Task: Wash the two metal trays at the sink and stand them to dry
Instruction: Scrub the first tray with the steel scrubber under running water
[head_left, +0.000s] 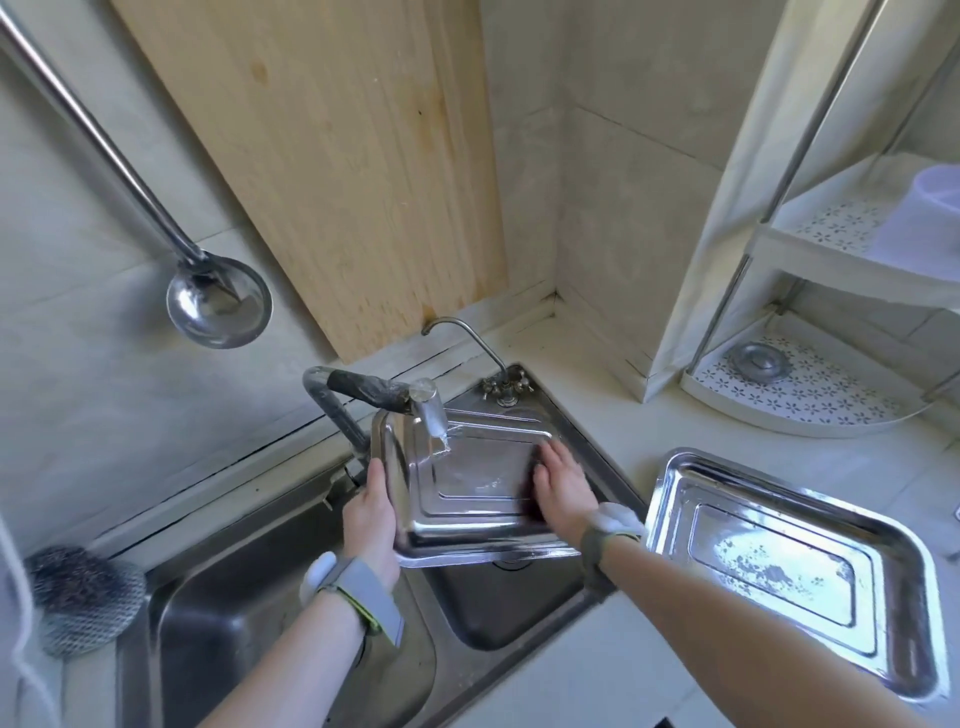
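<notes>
One metal tray (467, 478) is held tilted over the right basin of the sink (519, 613), under the faucet spout (431, 413), with water running onto it. My left hand (371, 514) grips the tray's left rim. My right hand (563, 483) lies flat on the tray's inner surface, fingers spread; a dark shape shows under it, and I cannot tell what it is. A second metal tray (789, 566) lies flat on the counter to the right, with whitish residue on its bottom.
The sink's left basin (234, 639) sits below my left arm. A scrubbing ball (83, 597) rests at the far left. A ladle (218, 306) hangs on the wall, a wooden board (332, 171) leans behind the faucet. A corner shelf (800, 395) stands at the right.
</notes>
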